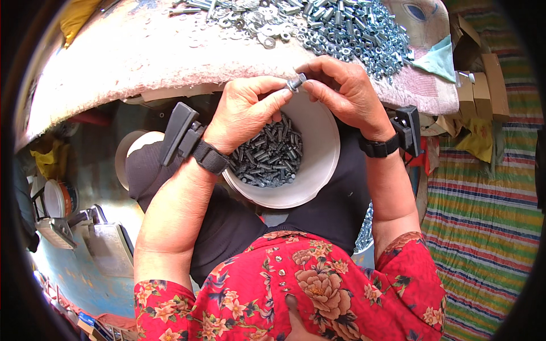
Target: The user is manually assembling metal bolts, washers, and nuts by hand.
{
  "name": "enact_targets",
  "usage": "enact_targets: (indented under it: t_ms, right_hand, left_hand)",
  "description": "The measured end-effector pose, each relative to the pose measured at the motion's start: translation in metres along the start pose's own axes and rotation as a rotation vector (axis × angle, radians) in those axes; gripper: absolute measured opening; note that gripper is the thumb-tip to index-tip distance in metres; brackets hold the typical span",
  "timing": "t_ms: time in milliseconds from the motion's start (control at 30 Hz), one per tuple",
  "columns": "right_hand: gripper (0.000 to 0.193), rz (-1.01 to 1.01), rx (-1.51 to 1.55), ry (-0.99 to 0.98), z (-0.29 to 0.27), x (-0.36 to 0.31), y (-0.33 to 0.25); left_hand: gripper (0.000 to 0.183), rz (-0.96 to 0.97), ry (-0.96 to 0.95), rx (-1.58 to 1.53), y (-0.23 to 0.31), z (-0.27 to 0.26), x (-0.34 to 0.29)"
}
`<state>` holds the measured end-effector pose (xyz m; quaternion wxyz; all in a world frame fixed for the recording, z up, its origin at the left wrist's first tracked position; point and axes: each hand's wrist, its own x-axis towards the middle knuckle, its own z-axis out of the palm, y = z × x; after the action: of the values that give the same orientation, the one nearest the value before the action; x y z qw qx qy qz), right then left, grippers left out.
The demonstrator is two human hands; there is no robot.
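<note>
A short silver bolt [295,83] with what looks like a nut or washers on it is held above a white bucket. My left hand [242,111] pinches one end between thumb and forefinger. My right hand [347,96] has its thumb and forefinger closed about the other end. Below them, between my legs, the bucket [324,148] holds a heap of dark metal bolts [267,156]. Beyond my hands, loose silver washers [239,20] and a big pile of nuts and bolts [355,34] lie on a cloth-covered table.
The padded table edge [170,79] runs just past my hands. A teal cloth [437,61] lies at its right corner, near cardboard boxes [495,85]. Striped sheeting [483,227] covers the right side. A metal dustpan-like piece [108,247] lies at left.
</note>
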<state>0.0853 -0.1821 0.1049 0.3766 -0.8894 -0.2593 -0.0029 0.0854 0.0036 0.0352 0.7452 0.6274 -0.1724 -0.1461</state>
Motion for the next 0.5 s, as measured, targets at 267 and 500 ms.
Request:
enact_targets:
  t_ms: [267, 500]
  right_hand:
    - [0.019, -0.184, 0.062, -0.076, -0.007, 0.002, -0.004]
    - [0.013, 0.004, -0.208, -0.048, 0.001, -0.004, -0.018]
  left_hand:
    - [0.021, -0.229, -0.28, -0.297, 0.006, -0.014, -0.001]
    - [0.018, -0.164, -0.254, -0.198, 0.008, -0.011, -0.006]
